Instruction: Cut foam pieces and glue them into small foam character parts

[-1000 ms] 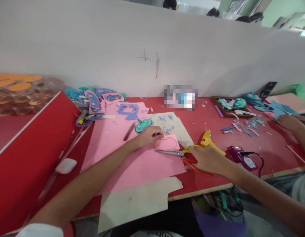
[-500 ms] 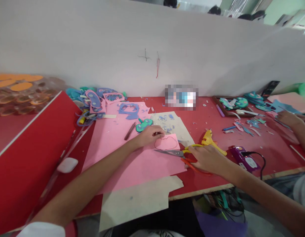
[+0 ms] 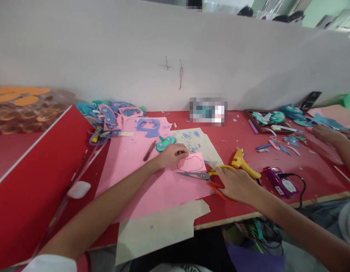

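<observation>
My left hand [image 3: 173,155] pinches the upper left corner of a small pink sheet [image 3: 196,161], which has a cloud-like outline drawn on it. In my right hand [image 3: 234,183] is a pair of scissors [image 3: 202,175] with yellow and red handles. The blades point left along the lower edge of the small sheet; whether they touch it I cannot tell. Beneath lies a large pink sheet [image 3: 135,192]. A green cut-out shape [image 3: 165,144] with lilac spots lies just behind my left hand, beside a dark brown pen [image 3: 149,150].
A yellow glue gun [image 3: 244,163] and a purple box with a cable [image 3: 281,182] lie right of my right hand. Blue scraps litter a beige sheet [image 3: 211,145]. A red board [image 3: 41,189] slants up at left. A co-worker's hand [image 3: 326,134] is at far right.
The scissor handles have drawn slightly closer together in my right hand. My left hand and the small pink sheet stay in place. The co-worker's hand has shifted slightly left.
</observation>
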The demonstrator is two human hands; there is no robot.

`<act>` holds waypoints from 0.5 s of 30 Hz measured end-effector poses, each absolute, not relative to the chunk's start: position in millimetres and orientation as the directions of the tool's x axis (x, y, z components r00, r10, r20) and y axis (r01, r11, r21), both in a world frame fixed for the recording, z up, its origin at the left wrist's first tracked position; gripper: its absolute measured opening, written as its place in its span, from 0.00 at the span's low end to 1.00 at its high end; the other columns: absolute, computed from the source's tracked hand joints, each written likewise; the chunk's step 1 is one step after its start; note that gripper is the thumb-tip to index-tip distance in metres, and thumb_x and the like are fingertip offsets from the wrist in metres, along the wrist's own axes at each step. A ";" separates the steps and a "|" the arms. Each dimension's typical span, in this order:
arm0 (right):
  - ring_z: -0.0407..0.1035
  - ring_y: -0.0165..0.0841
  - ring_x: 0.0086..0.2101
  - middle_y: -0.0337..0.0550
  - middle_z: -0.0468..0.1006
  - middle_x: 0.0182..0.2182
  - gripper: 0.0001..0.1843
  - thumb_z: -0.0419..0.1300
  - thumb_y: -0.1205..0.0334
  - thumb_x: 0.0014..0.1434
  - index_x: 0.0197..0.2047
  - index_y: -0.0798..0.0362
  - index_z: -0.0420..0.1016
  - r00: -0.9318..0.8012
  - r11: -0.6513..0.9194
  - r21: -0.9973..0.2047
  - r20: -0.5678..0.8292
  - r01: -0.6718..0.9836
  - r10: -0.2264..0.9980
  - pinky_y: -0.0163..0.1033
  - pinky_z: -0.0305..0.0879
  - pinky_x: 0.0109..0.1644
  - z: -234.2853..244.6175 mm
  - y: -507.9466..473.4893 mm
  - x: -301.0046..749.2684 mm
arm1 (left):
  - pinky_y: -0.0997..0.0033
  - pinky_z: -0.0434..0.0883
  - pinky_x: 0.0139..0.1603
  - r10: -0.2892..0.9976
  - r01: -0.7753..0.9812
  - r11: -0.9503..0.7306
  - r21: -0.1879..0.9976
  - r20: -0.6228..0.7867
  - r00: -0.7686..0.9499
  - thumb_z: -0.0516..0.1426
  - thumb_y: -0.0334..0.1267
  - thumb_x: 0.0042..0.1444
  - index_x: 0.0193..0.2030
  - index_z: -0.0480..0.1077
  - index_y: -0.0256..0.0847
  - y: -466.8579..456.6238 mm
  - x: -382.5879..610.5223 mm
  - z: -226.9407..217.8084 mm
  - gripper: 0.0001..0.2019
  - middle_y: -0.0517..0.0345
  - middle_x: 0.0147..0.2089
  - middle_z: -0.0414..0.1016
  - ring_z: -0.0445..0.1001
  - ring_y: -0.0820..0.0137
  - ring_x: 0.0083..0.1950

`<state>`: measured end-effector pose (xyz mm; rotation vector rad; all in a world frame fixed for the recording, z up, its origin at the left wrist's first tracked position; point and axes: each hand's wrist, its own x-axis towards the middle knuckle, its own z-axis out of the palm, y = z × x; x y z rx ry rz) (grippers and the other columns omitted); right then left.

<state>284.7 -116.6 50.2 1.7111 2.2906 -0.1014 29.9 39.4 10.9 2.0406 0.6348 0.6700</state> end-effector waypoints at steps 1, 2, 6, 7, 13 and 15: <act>0.78 0.50 0.50 0.61 0.82 0.50 0.33 0.49 0.39 0.71 0.64 0.59 0.68 -0.243 0.282 0.116 -0.270 0.952 0.932 0.46 0.71 0.45 49.6 -116.9 282.0 | 0.72 0.65 0.38 0.651 0.180 -0.493 0.851 0.224 0.725 0.57 0.44 0.64 0.33 0.75 0.38 39.9 29.4 10.0 0.13 0.56 0.35 0.76 0.70 0.72 0.35; 0.78 0.50 0.49 0.62 0.82 0.49 0.34 0.49 0.39 0.71 0.64 0.59 0.68 -0.226 0.268 0.124 -0.274 0.955 0.935 0.46 0.71 0.45 49.1 -117.6 279.9 | 0.72 0.65 0.38 0.649 0.177 -0.498 0.849 0.228 0.726 0.57 0.44 0.64 0.33 0.75 0.38 40.4 28.8 9.1 0.13 0.56 0.36 0.76 0.70 0.72 0.35; 0.79 0.50 0.47 0.61 0.82 0.48 0.33 0.49 0.37 0.71 0.62 0.57 0.69 -0.175 0.219 0.143 -0.270 0.965 0.947 0.45 0.72 0.41 49.4 -125.1 278.0 | 0.71 0.66 0.39 0.641 0.180 -0.510 0.841 0.232 0.731 0.57 0.43 0.65 0.34 0.76 0.39 42.0 27.4 5.7 0.13 0.56 0.37 0.77 0.70 0.71 0.36; 0.79 0.50 0.47 0.60 0.83 0.47 0.33 0.49 0.37 0.70 0.60 0.57 0.70 -0.160 0.204 0.146 -0.267 0.968 0.950 0.45 0.72 0.41 50.5 -127.7 278.6 | 0.71 0.66 0.39 0.643 0.186 -0.508 0.841 0.227 0.731 0.57 0.43 0.65 0.34 0.76 0.39 42.0 27.6 5.4 0.13 0.56 0.37 0.77 0.70 0.72 0.35; 0.79 0.52 0.48 0.60 0.82 0.49 0.35 0.55 0.33 0.65 0.58 0.56 0.72 -0.057 0.108 0.149 -0.310 0.983 0.949 0.46 0.72 0.42 57.8 -140.3 276.1 | 0.71 0.65 0.39 0.657 0.202 -0.494 0.846 0.211 0.724 0.57 0.42 0.64 0.33 0.76 0.38 40.2 29.5 8.3 0.12 0.56 0.36 0.76 0.70 0.71 0.36; 0.78 0.53 0.49 0.60 0.82 0.50 0.34 0.55 0.34 0.65 0.59 0.55 0.72 -0.040 0.086 0.132 -0.320 0.987 0.947 0.47 0.72 0.44 56.1 -142.9 272.0 | 0.71 0.66 0.40 0.650 0.204 -0.487 0.849 0.196 0.734 0.57 0.43 0.64 0.34 0.76 0.38 39.9 29.0 10.2 0.13 0.56 0.37 0.76 0.70 0.71 0.36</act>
